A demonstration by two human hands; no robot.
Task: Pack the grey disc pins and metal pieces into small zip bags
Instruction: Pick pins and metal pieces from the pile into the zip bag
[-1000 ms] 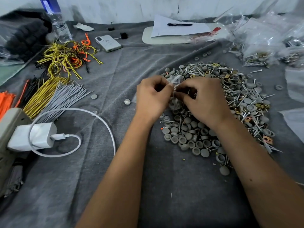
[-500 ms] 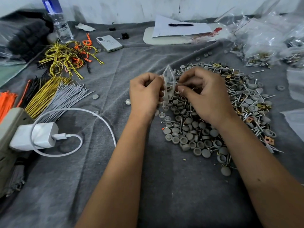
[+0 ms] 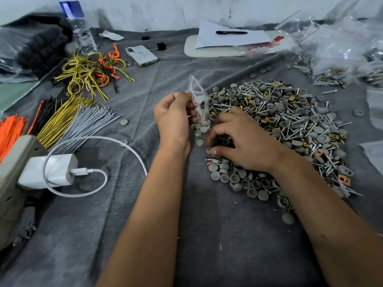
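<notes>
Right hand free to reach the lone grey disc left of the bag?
Probably not directly: the left hand and its small clear zip bag sit between the right hand and that grey disc.

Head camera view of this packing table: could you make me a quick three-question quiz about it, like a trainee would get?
1. True or false: the left hand holds the small zip bag upright.
2. Where is the right hand? A) on the phone B) in the pile of grey disc pins C) on the pen
3. Fill in: the white cable plugs into the ____.

Key: 1 true; 2 B; 3 charger.
</notes>
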